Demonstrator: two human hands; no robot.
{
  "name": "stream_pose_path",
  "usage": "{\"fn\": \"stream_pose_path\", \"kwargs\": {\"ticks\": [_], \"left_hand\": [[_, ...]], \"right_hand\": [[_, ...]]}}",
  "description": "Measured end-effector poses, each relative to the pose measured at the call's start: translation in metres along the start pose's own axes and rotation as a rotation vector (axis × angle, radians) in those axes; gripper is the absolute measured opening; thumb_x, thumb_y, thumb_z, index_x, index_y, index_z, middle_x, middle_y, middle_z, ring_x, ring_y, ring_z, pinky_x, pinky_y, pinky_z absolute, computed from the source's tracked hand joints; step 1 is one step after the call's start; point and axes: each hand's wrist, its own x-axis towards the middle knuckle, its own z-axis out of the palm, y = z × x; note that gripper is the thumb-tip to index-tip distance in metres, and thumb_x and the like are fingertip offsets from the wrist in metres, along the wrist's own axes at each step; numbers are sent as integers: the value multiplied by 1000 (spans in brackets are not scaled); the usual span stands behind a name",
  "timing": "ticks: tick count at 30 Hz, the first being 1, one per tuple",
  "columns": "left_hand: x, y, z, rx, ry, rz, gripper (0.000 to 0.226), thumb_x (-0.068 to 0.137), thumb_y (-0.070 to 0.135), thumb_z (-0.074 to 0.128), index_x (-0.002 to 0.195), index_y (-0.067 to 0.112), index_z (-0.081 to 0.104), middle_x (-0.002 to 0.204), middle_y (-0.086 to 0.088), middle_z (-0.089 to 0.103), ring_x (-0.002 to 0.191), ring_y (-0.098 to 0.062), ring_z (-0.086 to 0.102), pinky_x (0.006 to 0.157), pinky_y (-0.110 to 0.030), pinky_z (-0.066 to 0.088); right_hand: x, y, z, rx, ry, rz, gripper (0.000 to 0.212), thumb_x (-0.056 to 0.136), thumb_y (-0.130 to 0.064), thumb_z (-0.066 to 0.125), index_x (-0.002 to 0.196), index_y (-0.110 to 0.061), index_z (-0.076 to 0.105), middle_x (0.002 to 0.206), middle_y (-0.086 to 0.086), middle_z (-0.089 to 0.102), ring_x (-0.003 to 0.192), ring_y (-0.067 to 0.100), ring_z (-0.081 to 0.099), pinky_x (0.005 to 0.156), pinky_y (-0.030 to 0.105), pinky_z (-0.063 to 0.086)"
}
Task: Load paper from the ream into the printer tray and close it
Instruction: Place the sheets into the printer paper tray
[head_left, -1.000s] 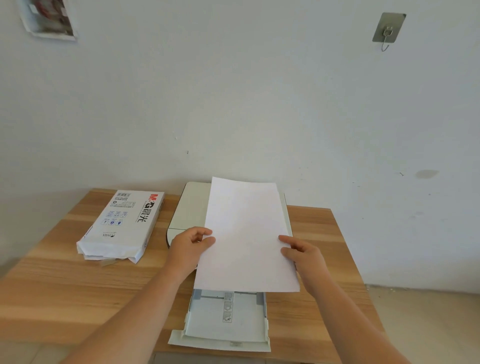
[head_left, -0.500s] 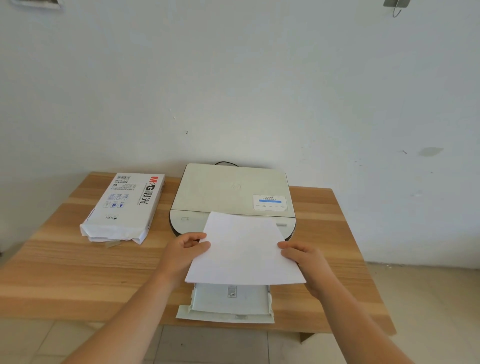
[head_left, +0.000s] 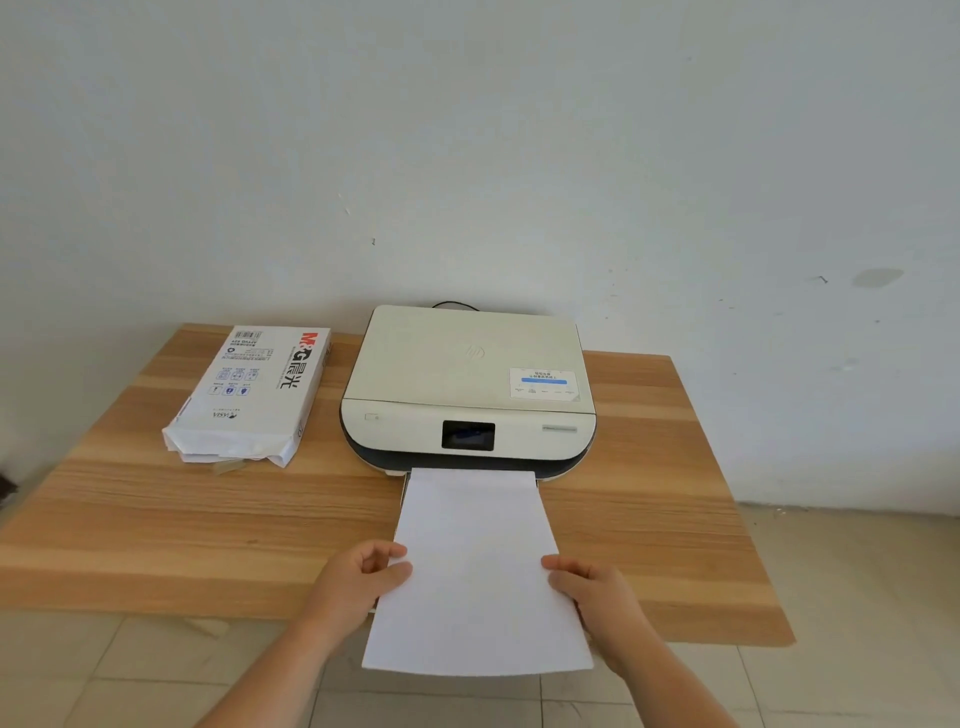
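Paper stack (head_left: 475, 566): pinched at side edges by left hand (head_left: 358, 582) and right hand (head_left: 592, 587); front edge at printer (head_left: 467, 395) slot. Keep level, square, feed straight into tray.

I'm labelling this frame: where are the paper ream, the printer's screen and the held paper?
paper ream (head_left: 254, 389): head view, top face of the wrapper.
printer's screen (head_left: 468, 435): head view, centre of the dark display.
held paper (head_left: 475, 571): head view, middle of the top sheet.

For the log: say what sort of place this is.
Probably a plain home or small office corner: a printer and an opened paper ream sit on a wooden table pushed against a bare white wall, over a tiled floor.
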Motion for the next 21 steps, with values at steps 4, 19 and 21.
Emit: {"fn": "stream_pose_path", "kwargs": {"ticks": [4,19,21], "left_hand": [[-1,-15,4,29,0,-34,13,77,19,79,87,26,75,82,-6,59,76,-21,59,73,-34,47],[-11,-36,15,81,17,-78,16,80,14,76,94,18,71,80,-2,53,68,-12,51,56,-18,42],[-13,-39,16,85,10,-82,16,80,13,75,95,18,70,80,-3,52,68,-12,50,55,-17,42]], "right_hand": [[2,24,6,-43,17,16,20,90,-6,59,100,-17,73,93,6,76,83,22,69,74,35,54],[1,55,8,-104,38,-4,22,91,-5,58,103,-20,71,104,2,71,96,21,67,84,35,55],[1,61,8,-88,35,8,22,92,-5,58,102,-20,70,105,4,71,95,22,67,81,34,55]]}}
